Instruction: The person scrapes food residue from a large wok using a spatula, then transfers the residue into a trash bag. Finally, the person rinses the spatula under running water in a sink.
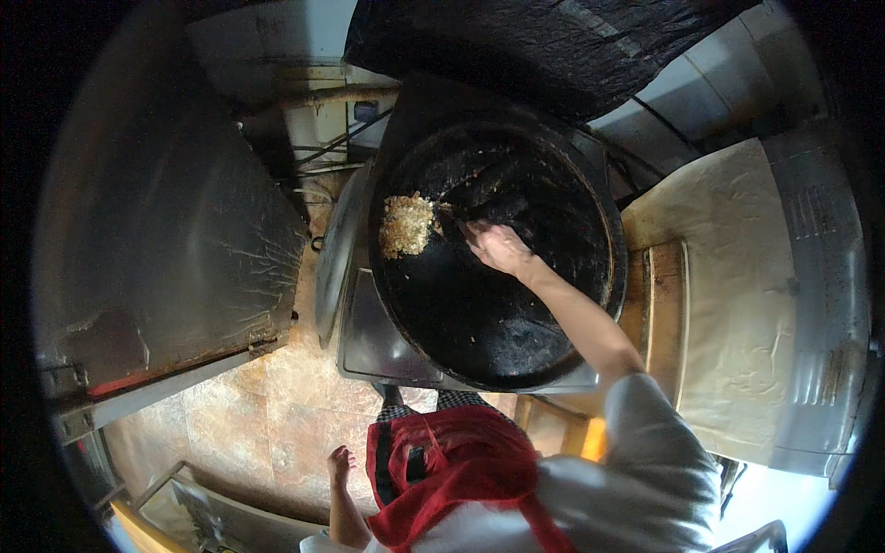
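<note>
My right hand (501, 247) reaches over a large round black pan (484, 332) and grips a dark, thin-ended utensil (453, 216), probably a scraper or spatula. Its tip meets the edge of a heap of pale, chopped, cooked-looking food (406, 227) at the pan's left side. Small crumbs are scattered across the rest of the blackened surface. My left hand (342, 462) hangs low beside the red apron (449, 456), away from the pan. Its fingers are loosely bent and I see nothing in them.
A large round metal lid (340, 256) leans upright at the pan's left. Beyond it stands a dark metal cabinet (180, 228). To the right is a paper-like covering (726, 297) beside wooden boards (664, 297). Black plastic sheeting (553, 55) hangs behind. The floor is tiled (242, 422).
</note>
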Tool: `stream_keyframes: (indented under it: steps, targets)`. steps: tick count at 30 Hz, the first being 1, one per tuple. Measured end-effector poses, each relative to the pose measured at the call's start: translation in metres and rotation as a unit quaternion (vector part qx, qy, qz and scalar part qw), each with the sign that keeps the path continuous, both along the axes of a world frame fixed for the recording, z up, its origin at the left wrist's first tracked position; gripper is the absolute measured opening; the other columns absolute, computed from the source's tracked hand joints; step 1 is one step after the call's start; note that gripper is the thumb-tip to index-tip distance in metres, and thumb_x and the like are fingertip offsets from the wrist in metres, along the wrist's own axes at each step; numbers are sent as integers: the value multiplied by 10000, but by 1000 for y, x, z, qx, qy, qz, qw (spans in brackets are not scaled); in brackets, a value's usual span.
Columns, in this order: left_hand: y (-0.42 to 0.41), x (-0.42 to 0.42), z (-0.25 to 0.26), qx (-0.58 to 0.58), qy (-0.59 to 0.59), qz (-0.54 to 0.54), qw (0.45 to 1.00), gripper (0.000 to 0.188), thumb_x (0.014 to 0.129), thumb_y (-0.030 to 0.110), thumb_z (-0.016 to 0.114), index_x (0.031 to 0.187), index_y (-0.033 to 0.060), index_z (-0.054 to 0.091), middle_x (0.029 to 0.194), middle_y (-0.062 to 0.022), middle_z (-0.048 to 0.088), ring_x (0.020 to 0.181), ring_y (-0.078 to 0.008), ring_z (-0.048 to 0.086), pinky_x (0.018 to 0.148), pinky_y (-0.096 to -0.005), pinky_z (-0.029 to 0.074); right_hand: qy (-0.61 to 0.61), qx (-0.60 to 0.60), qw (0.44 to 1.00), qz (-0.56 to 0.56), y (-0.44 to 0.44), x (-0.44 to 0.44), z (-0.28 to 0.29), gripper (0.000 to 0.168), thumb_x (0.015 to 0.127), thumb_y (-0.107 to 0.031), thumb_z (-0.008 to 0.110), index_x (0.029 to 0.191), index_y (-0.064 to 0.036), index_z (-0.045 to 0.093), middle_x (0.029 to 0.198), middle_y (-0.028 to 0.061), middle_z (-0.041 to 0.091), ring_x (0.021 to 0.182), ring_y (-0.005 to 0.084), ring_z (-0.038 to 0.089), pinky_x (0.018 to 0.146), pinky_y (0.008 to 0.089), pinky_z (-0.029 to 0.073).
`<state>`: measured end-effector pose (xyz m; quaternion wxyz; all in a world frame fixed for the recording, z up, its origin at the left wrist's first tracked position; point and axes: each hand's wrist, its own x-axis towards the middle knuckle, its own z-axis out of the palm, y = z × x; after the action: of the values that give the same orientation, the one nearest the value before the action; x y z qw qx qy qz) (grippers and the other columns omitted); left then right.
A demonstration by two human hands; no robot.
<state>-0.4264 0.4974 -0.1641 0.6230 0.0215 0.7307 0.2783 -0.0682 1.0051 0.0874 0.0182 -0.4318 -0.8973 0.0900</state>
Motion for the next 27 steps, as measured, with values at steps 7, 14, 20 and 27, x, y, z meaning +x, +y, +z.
stream_keyframes:
  steps: [7,14,20,27]
  targets:
    - [1,6,-16,-44,-12,-31,998,326,795,146,495,1093,17,459,778,-116,570,616,-203,574,467,-315,484,180,-332,869,-319,10,32,53,179,736,-100,520,822,42,586,796,143,607,712,333,575,647,322,464]
    - [8,25,-31,-89,-47,-25,995,299,774,112,511,1067,61,476,736,-124,564,590,-253,568,470,-377,473,21,32,996,-79,48,57,55,206,783,-143,519,850,44,574,690,121,588,616,143,589,562,274,478]
    - [12,30,-28,-70,-93,-21,993,272,791,164,526,1043,71,485,774,-102,567,614,-228,566,476,-382,483,491,-295,703,-421,37,82,10,259,770,-123,506,651,104,547,570,152,553,411,186,544,375,270,461]
    - [26,26,-22,-70,-53,-97,991,318,787,149,529,1087,72,456,791,-122,573,632,-237,572,499,-387,485,579,-320,517,-543,6,93,-35,219,771,-156,524,754,62,514,585,112,546,441,165,533,372,256,441]
